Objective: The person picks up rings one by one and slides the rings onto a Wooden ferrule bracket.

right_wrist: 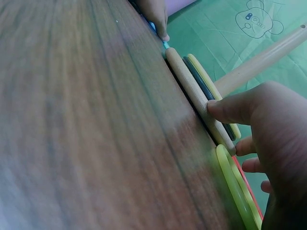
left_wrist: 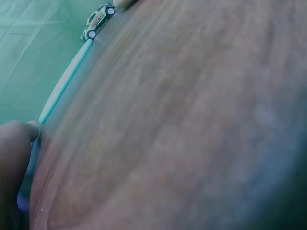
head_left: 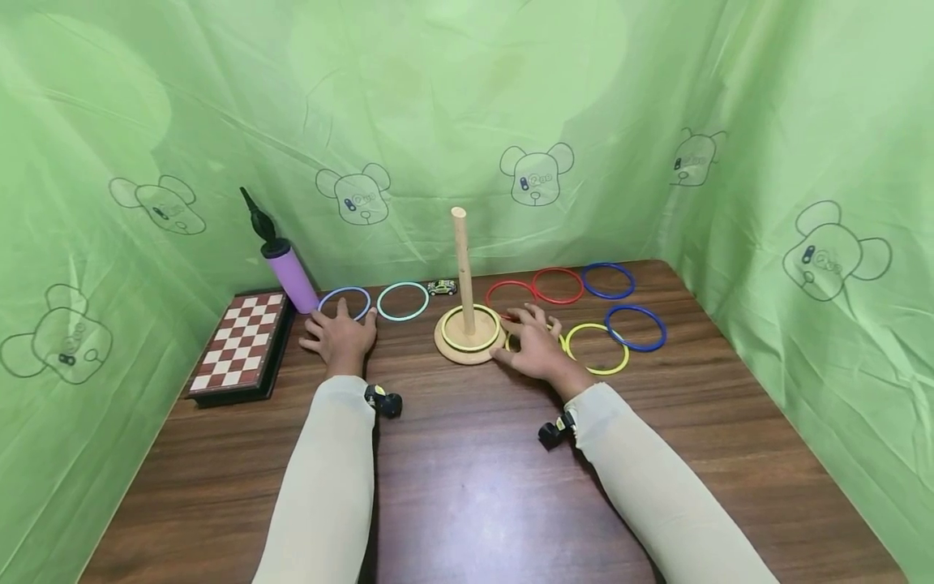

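My left hand [head_left: 341, 337] lies low over the table with its fingers spread, at the near edge of a light blue ring [head_left: 346, 289]. Its thumb comes close to a pale turquoise ring [head_left: 403, 284]. My right hand [head_left: 538, 350] is at the right side of a wooden peg stand [head_left: 463, 259], its thumb touching the rim of the round base [right_wrist: 182, 72]. The other fingers reach out around that edge, above a yellow ring [right_wrist: 232, 191] partly hidden by the hand. Around the foot of the peg lies another yellow ring [head_left: 471, 349], over a dark one seen in the right wrist view.
Red rings [head_left: 558, 269], blue rings [head_left: 636, 307] and a further yellow ring [head_left: 600, 373] lie at the right. A toy car [head_left: 442, 287] sits behind the stand. On the left are a chessboard box [head_left: 241, 341] and a purple hand pump [head_left: 292, 280]. Green cloth walls enclose the table.
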A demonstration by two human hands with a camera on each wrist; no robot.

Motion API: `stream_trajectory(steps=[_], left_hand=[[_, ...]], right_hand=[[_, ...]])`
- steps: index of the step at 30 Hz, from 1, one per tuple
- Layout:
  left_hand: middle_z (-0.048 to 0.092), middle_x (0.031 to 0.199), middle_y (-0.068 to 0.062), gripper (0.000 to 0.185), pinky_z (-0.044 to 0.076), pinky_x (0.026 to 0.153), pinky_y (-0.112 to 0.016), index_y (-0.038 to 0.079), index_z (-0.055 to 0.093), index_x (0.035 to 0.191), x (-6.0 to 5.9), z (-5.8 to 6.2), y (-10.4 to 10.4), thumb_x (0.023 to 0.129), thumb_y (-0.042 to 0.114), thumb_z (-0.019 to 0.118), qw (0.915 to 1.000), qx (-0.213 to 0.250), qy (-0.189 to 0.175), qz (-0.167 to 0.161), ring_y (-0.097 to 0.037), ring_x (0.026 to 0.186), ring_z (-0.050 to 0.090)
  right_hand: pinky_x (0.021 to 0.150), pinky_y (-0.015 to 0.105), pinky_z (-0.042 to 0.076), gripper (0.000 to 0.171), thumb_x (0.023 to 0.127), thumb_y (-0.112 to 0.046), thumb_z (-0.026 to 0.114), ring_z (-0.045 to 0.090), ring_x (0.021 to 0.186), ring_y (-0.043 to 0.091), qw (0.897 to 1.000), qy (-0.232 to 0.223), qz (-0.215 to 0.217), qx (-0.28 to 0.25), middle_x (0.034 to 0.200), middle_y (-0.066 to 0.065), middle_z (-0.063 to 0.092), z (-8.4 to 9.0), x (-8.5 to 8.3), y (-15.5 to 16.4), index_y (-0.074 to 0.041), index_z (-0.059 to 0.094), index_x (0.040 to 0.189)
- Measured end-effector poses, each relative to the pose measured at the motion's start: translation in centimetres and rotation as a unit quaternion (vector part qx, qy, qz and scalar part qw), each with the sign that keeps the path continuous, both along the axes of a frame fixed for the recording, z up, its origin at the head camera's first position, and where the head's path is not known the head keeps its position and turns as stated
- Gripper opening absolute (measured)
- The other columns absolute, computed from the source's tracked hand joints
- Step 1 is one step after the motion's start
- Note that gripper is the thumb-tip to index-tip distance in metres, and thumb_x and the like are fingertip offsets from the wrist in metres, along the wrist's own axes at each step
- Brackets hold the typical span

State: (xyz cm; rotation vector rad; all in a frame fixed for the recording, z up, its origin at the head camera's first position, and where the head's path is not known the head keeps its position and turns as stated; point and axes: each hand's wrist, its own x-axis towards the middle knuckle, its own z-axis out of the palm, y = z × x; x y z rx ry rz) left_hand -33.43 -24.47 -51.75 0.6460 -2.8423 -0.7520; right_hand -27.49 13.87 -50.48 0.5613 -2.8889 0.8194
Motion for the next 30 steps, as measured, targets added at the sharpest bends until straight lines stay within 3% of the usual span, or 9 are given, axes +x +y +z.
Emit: stream_trajectory(steps=[4, 10, 19, 24, 30], left_hand=[[0.002, 0.175, -0.04, 0.083, -0.005, 0.122, -0.085, 0.018, 0.032, 0.173, -0.2, -0.1, -0.1, 0.107, 0.064, 0.051, 1.0, -0.004, -0.004, -0.004, -0.06, 0.163, 0.0], [0.018, 0.172, -0.037, 0.075, -0.006, 0.122, -0.085, 0.013, 0.046, 0.166, -0.1, -0.1, 0.0, 0.108, 0.06, 0.051, 0.9999, -0.008, 0.004, 0.01, -0.06, 0.163, 0.004], [0.032, 0.166, -0.035, 0.07, 0.0, 0.122, -0.079, 0.009, 0.058, 0.158, 0.5, -0.2, 0.4, 0.108, 0.059, 0.057, 0.9987, -0.009, 0.035, 0.034, -0.06, 0.158, 0.016], [0.031, 0.165, -0.037, 0.072, 0.004, 0.122, -0.078, 0.008, 0.054, 0.161, 0.8, -0.3, 0.5, 0.107, 0.056, 0.061, 0.9982, -0.005, 0.044, 0.042, -0.059, 0.157, 0.018], [0.014, 0.175, -0.037, 0.081, 0.006, 0.122, -0.081, 0.008, 0.044, 0.166, 0.8, -0.1, 0.4, 0.105, 0.06, 0.059, 0.9987, -0.01, 0.034, 0.035, -0.06, 0.16, 0.013]], right_hand=[[0.123, 0.08, 0.012, 0.072, 0.098, -0.051, 0.077, 0.023, 0.164, 0.048, 1.0, 0.0, -0.001, 0.001, 0.168, 0.016, 0.048, 0.0, -0.1, 0.0, -0.005, 0.065, 0.151], [0.124, 0.08, 0.011, 0.074, 0.097, -0.052, 0.076, 0.023, 0.164, 0.046, 1.0, -0.006, 0.0, 0.002, 0.169, 0.016, 0.047, -0.1, -0.1, 0.0, -0.005, 0.064, 0.152], [0.122, 0.08, 0.012, 0.073, 0.098, -0.051, 0.076, 0.026, 0.163, 0.047, 1.0, -0.007, 0.003, 0.001, 0.169, 0.018, 0.047, 0.0, -0.1, 0.2, -0.004, 0.064, 0.152], [0.122, 0.08, 0.013, 0.073, 0.098, -0.051, 0.075, 0.027, 0.162, 0.048, 1.0, -0.011, 0.001, 0.006, 0.169, 0.018, 0.046, 0.0, -0.1, 0.2, -0.004, 0.063, 0.153], [0.122, 0.08, 0.012, 0.072, 0.098, -0.049, 0.076, 0.027, 0.162, 0.047, 1.0, -0.015, 0.001, 0.005, 0.169, 0.018, 0.046, 0.0, -0.1, 0.1, -0.005, 0.063, 0.154]])
